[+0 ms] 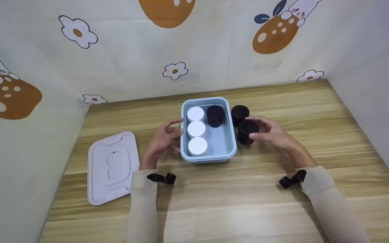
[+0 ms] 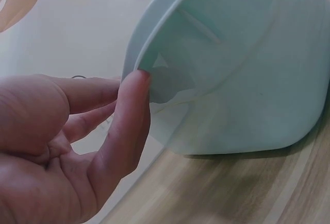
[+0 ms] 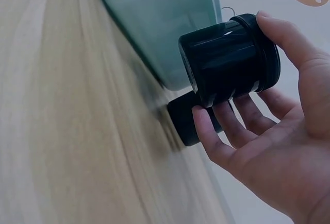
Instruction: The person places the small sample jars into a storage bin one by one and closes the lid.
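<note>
Three white-lidded jars [image 1: 196, 129] stand in a column along the left side of a light blue plastic box [image 1: 209, 160]. One black jar [image 1: 215, 115] is in its back right corner. At the box's left side, my left hand [image 1: 162, 139] touches the rim [image 2: 135, 54] with its fingertips, the fingers loosely bent. My right hand [image 1: 271, 133] grips a second black jar [image 3: 227, 59] by its side and lid, just outside the box's right wall. It is tilted in the right wrist view. Behind it a third black jar [image 1: 240, 114] stands on the table beside the box.
A pale lid [image 1: 113, 168] lies flat on the wooden table [image 1: 221, 209], left of my left forearm. Patterned sheets [image 1: 127, 67] enclose the table at the back and sides. Black wrist mounts [image 1: 162, 178] sit at both cuffs.
</note>
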Tool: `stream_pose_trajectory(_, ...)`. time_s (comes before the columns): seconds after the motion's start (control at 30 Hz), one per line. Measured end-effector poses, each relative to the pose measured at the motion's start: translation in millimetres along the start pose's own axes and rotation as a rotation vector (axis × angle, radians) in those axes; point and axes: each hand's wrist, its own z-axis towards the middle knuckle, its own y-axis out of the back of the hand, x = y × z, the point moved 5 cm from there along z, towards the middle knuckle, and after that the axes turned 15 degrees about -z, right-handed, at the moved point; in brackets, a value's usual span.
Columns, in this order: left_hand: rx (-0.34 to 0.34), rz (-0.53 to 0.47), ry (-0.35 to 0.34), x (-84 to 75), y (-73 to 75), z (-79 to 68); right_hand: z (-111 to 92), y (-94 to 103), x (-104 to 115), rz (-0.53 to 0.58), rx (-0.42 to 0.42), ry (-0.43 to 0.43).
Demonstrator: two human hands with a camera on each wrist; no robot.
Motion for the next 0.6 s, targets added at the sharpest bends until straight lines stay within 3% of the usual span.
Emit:
stream_pose_trajectory(0.2,0.003,0.003,-0.008,0.9,0.3,-0.8,-5,-3.9,17,0.043,0.017,0.029)
stream_pose_trajectory(0.6,0.020,0.002,0.001,1.3,1.1,0.1,-1,-2.4,43,0.019,-0.012,0.078)
